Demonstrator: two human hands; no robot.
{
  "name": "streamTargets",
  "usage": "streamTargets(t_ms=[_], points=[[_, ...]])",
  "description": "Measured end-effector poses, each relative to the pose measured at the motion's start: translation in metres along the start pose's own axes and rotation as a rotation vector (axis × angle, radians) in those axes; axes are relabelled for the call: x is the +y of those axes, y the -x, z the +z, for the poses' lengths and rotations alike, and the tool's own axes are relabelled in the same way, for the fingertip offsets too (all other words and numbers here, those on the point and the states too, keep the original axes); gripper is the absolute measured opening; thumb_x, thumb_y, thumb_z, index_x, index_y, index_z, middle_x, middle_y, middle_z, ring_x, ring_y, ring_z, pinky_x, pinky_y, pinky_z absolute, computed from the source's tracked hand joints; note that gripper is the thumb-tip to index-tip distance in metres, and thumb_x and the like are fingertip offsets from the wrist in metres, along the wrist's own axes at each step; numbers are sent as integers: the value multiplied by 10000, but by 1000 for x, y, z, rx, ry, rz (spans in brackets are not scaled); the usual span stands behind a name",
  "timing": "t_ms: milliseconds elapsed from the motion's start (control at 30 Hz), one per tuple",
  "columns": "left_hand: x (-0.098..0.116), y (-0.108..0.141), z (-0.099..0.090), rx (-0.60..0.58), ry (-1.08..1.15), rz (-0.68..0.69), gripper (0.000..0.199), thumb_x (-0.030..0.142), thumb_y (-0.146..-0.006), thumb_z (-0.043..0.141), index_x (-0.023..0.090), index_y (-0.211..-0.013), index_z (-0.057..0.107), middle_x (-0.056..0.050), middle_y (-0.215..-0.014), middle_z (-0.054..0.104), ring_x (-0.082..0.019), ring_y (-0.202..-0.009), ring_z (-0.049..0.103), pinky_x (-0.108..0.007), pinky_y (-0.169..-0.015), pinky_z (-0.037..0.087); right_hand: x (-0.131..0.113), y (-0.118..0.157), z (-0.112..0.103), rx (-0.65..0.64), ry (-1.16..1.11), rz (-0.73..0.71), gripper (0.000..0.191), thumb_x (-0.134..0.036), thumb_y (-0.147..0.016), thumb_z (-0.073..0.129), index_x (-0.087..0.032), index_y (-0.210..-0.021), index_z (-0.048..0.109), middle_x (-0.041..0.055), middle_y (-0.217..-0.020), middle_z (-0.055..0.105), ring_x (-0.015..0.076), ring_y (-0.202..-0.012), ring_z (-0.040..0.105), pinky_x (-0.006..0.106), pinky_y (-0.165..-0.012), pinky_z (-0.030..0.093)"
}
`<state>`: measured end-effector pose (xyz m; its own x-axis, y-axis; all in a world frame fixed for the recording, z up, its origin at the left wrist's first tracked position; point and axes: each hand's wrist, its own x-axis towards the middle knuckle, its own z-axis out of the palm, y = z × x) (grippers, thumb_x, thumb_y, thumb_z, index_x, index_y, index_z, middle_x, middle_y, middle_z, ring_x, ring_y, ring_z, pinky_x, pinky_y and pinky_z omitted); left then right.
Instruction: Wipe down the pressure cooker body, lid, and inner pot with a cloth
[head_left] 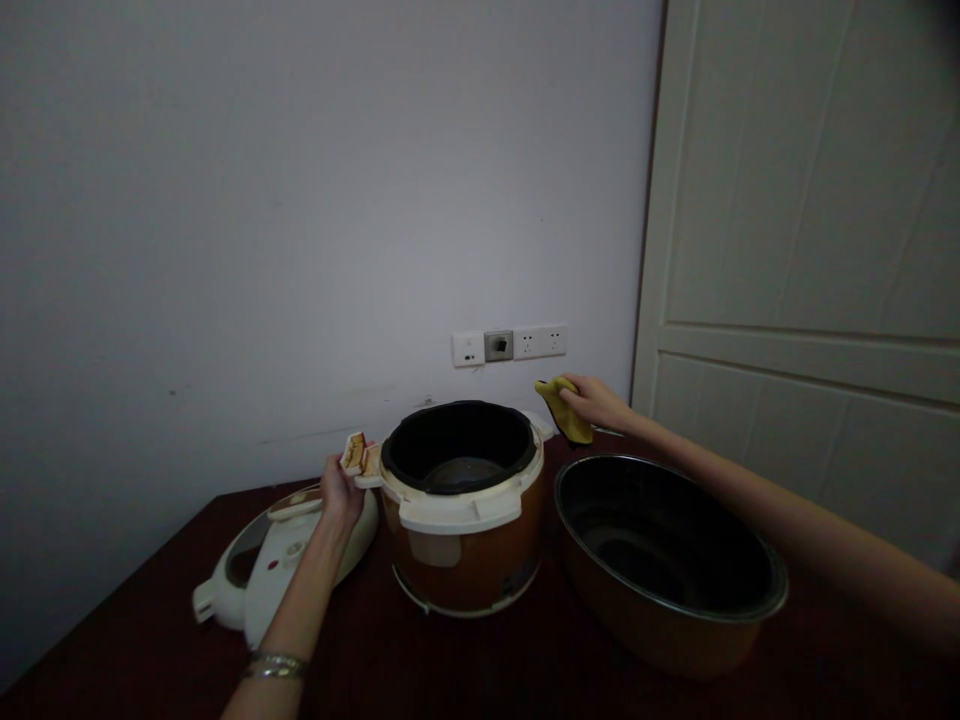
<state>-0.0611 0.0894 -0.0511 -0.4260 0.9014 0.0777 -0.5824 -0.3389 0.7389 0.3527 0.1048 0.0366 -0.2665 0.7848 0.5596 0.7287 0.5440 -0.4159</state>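
On the dark counter [465, 672] sits the cooker [480, 560], which I judge heavy and rigid, best held by its side handles [541, 424]. At its left, my left hand [341, 492] grips a patterned pad [355, 453]; to its right, my right hand [598, 403] pinches a yellow cloth [568, 414], probably soft.

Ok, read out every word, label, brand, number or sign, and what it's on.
No text can be read.
Lid: red dot, no legible words.
Socket plate: faint mark, too small to read.
Patterned pad: any print too blurred to read.
Cooker: any lettering too dim to read.
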Motion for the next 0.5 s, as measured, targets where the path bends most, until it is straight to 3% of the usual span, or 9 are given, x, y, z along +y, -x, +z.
streamTargets(t_ms=[133,267,367,500], points=[[2,3,1,24,-3,-21,331,151,-727,380,161,-903,660,-79,-710,709,-213,-733,680,-322,-708,564,-12,13,14,-111,0,-59,142,-236,-763,427,-189,-638,476,-14,-586,502,124,-559,442,250,-568,297],[5,8,8,61,39,-34,339,142,-745,365,130,-898,668,-89,-700,700,-196,-665,668,-287,-667,557,-23,34,7,-166,-16,-76,169,-251,-772,422,-188,-637,502,-21,-569,504,124,-548,444,243,-555,300],[9,12,12,42,49,-63,337,132,-767,339,129,-885,655,-85,-697,692,-174,-630,657,-256,-619,546,-19,31,-8,-79,-60,60,175,-249,-765,435,-191,-614,503,-14,-577,519,131,-559,453,242,-548,309],[21,15,6,83,-73,-118,271,135,-794,345,157,-862,606,-34,-643,657,-136,-510,607,-226,-504,509,-3,2,-21,82,-94,249,162,-216,-764,423,-196,-611,474,11,-602,532,143,-566,458,249,-539,318]])
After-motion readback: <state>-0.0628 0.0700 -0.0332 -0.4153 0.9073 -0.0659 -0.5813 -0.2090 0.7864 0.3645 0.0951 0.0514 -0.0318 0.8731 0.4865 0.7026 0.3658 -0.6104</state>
